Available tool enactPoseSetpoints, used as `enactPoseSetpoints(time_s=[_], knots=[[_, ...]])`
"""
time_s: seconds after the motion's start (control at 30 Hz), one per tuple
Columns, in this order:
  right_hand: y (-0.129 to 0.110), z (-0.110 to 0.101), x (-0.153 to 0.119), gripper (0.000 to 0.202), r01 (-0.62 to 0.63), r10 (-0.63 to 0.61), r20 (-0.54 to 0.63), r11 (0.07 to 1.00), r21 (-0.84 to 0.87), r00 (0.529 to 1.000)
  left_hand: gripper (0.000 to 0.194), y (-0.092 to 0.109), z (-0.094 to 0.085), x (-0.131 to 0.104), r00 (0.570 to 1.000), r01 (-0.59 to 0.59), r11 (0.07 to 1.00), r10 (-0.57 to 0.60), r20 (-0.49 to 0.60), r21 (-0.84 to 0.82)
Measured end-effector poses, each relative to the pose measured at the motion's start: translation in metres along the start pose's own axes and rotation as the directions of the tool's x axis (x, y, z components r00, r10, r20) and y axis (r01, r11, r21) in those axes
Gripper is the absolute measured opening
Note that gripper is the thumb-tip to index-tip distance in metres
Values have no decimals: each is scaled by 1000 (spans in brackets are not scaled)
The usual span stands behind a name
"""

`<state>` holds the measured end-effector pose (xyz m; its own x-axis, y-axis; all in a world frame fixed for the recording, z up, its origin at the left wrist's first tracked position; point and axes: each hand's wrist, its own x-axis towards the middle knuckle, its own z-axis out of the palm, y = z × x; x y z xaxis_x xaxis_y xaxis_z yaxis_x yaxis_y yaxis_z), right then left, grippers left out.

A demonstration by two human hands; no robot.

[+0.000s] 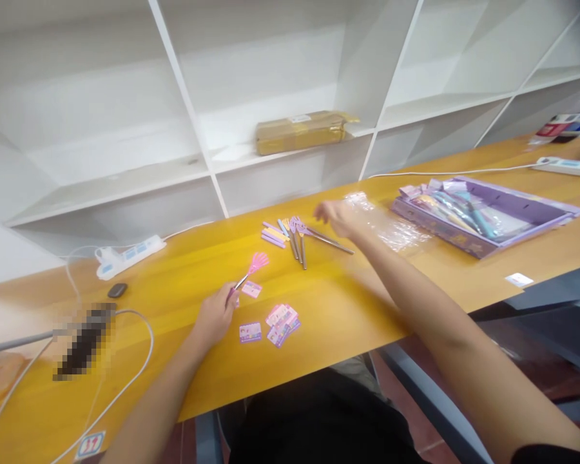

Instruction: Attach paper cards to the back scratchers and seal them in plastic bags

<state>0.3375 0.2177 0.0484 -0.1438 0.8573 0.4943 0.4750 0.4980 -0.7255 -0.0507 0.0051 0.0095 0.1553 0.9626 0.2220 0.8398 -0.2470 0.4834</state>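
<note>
Yellow tabletop (328,322); pink scratcher (242,281) between front and back edges, pinched in left hand (215,316); right hand (337,217) blurred, finger state untellable; risk: low reach snagging loose scratchers (303,251) near back edge.

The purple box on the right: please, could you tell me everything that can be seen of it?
The purple box is shallow and open at the top, and looks like printed cardboard. Its near outer wall has a pattern; its far inner wall is plainer, with small dark slots. It lies flat on the table, turned at an angle. Teal pieces in clear wrapping lie inside, towards its left. Neither hand touches it.
</note>
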Motion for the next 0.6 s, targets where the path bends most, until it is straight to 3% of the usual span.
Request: enactPoseSetpoints(time_s=[0.07,0.13,0.2,0.3,0.43,0.6], knots=[[34,-29,4,38,-99,85,-159,991,-86,984,33,2,2,-1,1000,-2,1000,3,22,-12],[68,-52,0,28,-351,228,-396,896,-272,890,33,4,3,-2,999,0,1000,1,46,-20],[97,-69,-8,18,-505,311,-491,796,-333,814,33,3,5,-1,998,5,1000,-3,64,-25],[127,-85,-20,8,-627,414,-518,697,-349,749,34,-3,6,2,997,24,999,-21,72,-38],[148,-93,-24,32,-737,500,-559,575,-355,661,37,-8,6,6,997,48,997,-44,65,-63],[160,-91,-24,43,-779,511,-592,469,-415,623,39,-6,7,7,996,65,996,-62,60,-64]])
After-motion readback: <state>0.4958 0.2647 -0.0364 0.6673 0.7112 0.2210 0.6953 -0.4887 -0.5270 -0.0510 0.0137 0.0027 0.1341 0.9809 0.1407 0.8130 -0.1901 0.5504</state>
